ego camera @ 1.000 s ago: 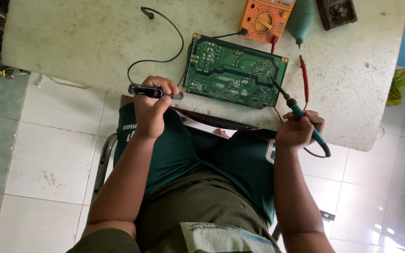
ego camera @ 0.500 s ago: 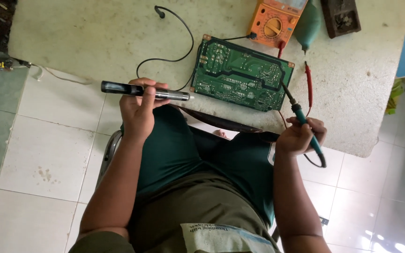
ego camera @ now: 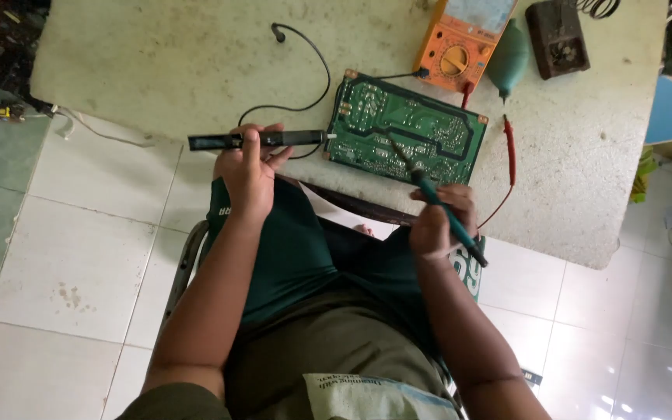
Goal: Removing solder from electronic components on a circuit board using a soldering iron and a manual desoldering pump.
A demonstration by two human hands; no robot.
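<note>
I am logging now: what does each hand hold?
Left hand: closed on a black pen-shaped tool.
Right hand: closed on a teal-handled soldering iron.

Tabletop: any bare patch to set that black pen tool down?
Yes: the tabletop is bare left of the circuit board, past the black cable. Also right of the red probe. Crowded at the far edge: multimeter, teal bulb, dark stand.

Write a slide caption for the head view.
Left hand holds black probe; right hand touches soldering iron to green circuit board.
</note>
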